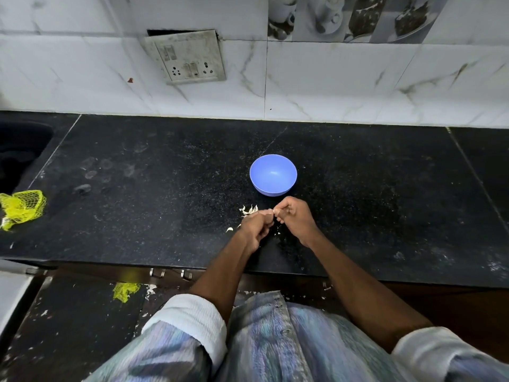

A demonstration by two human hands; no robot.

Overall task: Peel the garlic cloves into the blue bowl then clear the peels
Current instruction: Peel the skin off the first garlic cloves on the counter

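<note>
Both hands meet low over the table, just in front of the bowl. The left hand and right hand curl their fingers, pinching what looks like a garlic clove. Peels lie beside them.

The bowl was a plain periwinkle blue, its inside the same shade. The countertop was black with fine white speckles. Pale cream garlic peels lay on it. A mesh net bag was bright yellow, and a scrap of the same yellow showed on the dark floor. The wall tiles were white with grey marble veining. The shirt carried blurred blue, lilac and grey streaks, with white rolled cuffs.
</note>
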